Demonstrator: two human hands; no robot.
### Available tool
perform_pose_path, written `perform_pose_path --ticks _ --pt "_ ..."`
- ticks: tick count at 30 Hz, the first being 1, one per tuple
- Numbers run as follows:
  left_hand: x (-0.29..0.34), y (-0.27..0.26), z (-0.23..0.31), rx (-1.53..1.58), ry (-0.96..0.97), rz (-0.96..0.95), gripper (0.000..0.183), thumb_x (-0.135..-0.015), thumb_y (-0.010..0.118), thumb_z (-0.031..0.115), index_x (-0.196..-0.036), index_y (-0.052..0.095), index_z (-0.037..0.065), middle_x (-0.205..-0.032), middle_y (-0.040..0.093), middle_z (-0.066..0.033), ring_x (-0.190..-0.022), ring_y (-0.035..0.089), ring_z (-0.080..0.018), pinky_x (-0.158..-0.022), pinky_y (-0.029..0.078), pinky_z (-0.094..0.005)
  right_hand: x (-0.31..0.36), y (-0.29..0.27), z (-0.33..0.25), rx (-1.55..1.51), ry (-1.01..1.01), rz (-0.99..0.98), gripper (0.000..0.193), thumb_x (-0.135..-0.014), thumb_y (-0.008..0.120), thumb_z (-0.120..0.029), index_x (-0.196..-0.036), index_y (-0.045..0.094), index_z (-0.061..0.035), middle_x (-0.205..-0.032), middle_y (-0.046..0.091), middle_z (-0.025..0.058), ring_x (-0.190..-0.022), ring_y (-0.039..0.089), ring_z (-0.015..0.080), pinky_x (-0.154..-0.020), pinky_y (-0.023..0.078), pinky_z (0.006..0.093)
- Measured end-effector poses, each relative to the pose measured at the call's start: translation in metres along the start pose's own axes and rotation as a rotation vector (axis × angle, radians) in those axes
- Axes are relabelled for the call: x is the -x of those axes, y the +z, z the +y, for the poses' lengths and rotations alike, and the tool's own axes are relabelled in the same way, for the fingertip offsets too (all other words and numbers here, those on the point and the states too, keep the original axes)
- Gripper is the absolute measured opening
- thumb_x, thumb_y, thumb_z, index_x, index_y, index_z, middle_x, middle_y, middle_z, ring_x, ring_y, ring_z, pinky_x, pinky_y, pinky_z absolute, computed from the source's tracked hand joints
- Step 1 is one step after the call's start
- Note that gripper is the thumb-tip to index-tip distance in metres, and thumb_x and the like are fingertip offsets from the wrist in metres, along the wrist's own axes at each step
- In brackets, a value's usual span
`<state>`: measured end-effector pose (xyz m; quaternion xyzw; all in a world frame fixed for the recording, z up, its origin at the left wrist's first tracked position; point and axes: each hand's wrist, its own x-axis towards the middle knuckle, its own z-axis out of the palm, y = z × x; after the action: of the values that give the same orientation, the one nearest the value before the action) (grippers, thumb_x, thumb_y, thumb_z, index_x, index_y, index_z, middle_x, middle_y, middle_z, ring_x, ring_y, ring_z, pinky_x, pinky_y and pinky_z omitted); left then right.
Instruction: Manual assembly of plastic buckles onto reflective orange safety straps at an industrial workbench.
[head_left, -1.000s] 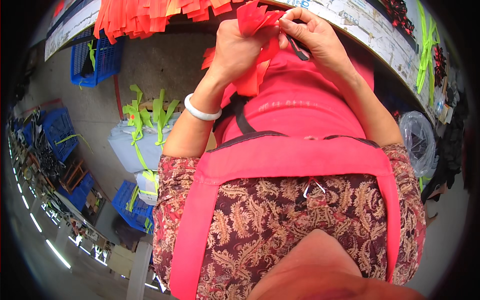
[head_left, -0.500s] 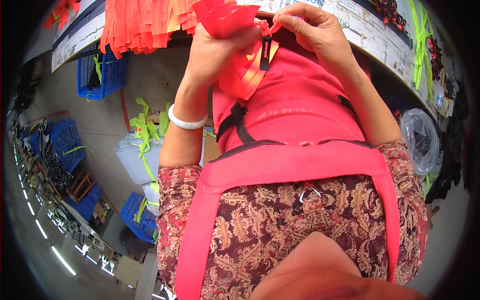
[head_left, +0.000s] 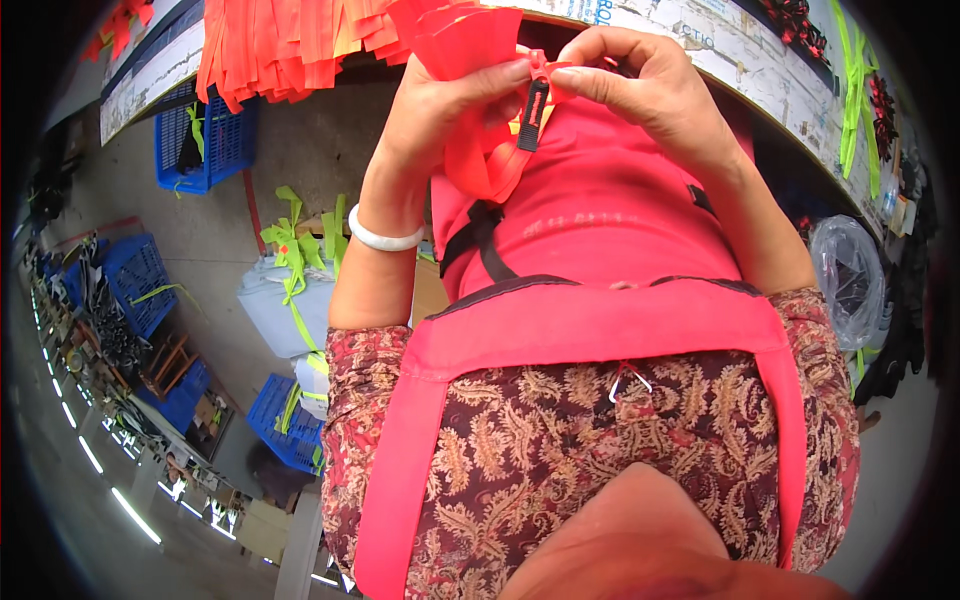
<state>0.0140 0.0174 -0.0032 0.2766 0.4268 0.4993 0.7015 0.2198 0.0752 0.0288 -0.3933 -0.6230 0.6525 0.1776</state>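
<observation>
My left hand (head_left: 440, 105) is closed round a bunch of orange-red fabric strips (head_left: 455, 38), whose folded lower part hangs in front of my pink apron (head_left: 590, 225). Out of the bunch, by the left fingertips, comes a red buckle-like piece (head_left: 539, 68) with a short black tab (head_left: 533, 115) dangling from it. My right hand (head_left: 645, 88) pinches a red strip end at that piece between thumb and forefinger. The two hands are close together, just short of the table edge. Exactly how the strip runs through the piece is hidden by the fingers.
More orange-red strips (head_left: 290, 50) drape over the edge of the worn table (head_left: 770, 105). Yellow-green strips (head_left: 852, 110) lie at its right end. Blue crates (head_left: 225, 145) and a grey fabric stack (head_left: 270, 305) stand on the left floor. A clear plastic bag (head_left: 845, 270) hangs at right.
My right hand has moved down and slightly right, its fingers closer to the red piece. The black tab now tilts. My left hand keeps hold of the bunch.
</observation>
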Motion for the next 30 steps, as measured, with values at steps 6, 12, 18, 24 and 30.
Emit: perform_pose_path --ticks 6,12,18,24,30 --pt "0.001 -0.003 0.0 -0.028 -0.049 -0.024 0.016 -0.081 0.071 0.006 -0.095 0.069 0.0 -0.083 0.069 -0.0042 -0.072 0.064 -0.0113 -0.062 0.05 -0.0235 0.001 0.001 -0.004 0.004 0.044 -0.015 0.015 -0.086 0.068 -0.014 -0.09 0.065 -0.0001 -0.085 0.062 -0.0006 -0.082 0.055 0.0043 -0.075 0.043 0.0194" --pt "0.003 -0.003 0.006 -0.125 -0.058 -0.062 0.017 -0.079 0.073 0.008 -0.095 0.069 0.0 -0.078 0.067 -0.0029 -0.066 0.062 -0.0101 -0.059 0.048 -0.023 -0.002 -0.003 -0.001 -0.156 0.188 -0.114 0.015 -0.084 0.069 -0.014 -0.089 0.065 -0.0008 -0.085 0.063 0.0002 -0.081 0.056 0.0048 -0.075 0.043 0.019" --pt "0.001 -0.003 0.006 -0.169 -0.099 -0.088 0.017 -0.078 0.073 0.007 -0.094 0.069 0.001 -0.077 0.067 -0.0031 -0.064 0.06 -0.0097 -0.058 0.046 -0.0228 -0.003 -0.004 0.003 -0.13 0.184 -0.099 0.018 -0.084 0.069 -0.018 -0.09 0.065 -0.0018 -0.084 0.063 -0.0004 -0.078 0.055 0.0036 -0.072 0.042 0.0176" --pt "-0.002 -0.004 -0.002 -0.155 -0.005 -0.057 0.017 -0.08 0.073 0.007 -0.096 0.068 0.001 -0.078 0.066 -0.0017 -0.065 0.059 -0.0083 -0.059 0.046 -0.0223 -0.002 0.004 0.021 -0.097 0.126 0.096 0.016 -0.086 0.069 -0.015 -0.094 0.066 -0.0018 -0.083 0.062 -0.0015 -0.077 0.052 0.0026 -0.07 0.041 0.017" --pt "0.003 0.001 -0.017 -0.284 0.223 -0.005 0.021 -0.079 0.073 0.002 -0.1 0.068 0.001 -0.083 0.067 -0.0007 -0.074 0.06 -0.007 -0.065 0.048 -0.0221 -0.003 0.014 0.032 -0.024 -0.219 0.132 0.017 -0.089 0.066 -0.012 -0.101 0.064 -0.0008 -0.094 0.063 -0.0012 -0.085 0.054 0.0042 -0.079 0.045 0.0184"
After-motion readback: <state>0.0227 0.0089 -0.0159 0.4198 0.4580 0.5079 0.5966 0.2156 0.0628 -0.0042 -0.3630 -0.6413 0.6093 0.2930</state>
